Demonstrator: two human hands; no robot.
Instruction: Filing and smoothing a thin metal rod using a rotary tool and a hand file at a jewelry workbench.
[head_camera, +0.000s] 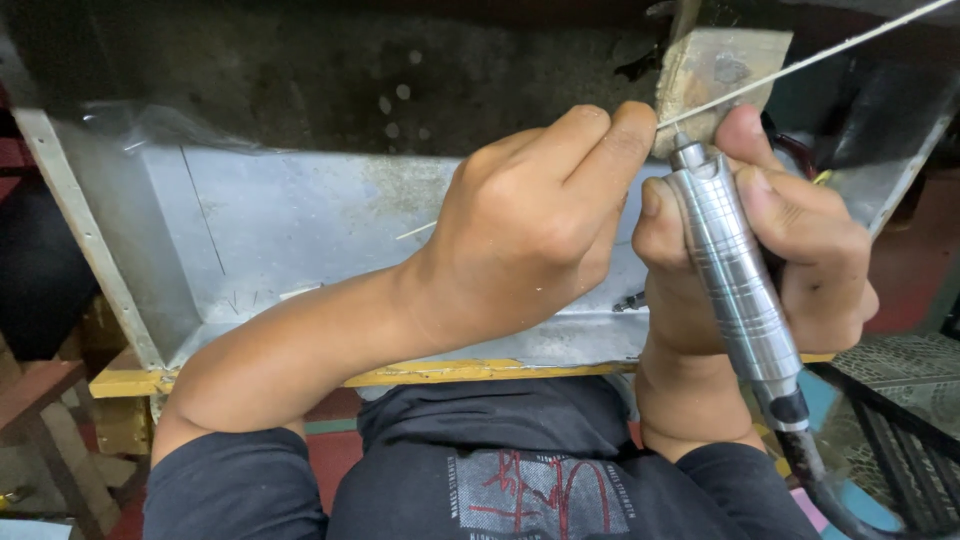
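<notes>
1. Head view shows our right hand (760, 250) with fingers wrapped tight around a silver rotary handpiece (735, 285), its tip just above the thumb.
2. Our left hand (530, 235) has fingers pinched together on a thin wire (800, 62).
3. Just past both fingertips sits a wooden block (715, 75); a metal tray (300, 230) lies beneath.

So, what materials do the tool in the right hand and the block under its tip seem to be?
The handpiece looks like polished metal: silvery, ringed, with bright reflections. The block seems to be worn wood, pale brown, matte and chipped. The tray looks like dull, scratched sheet metal.
</notes>
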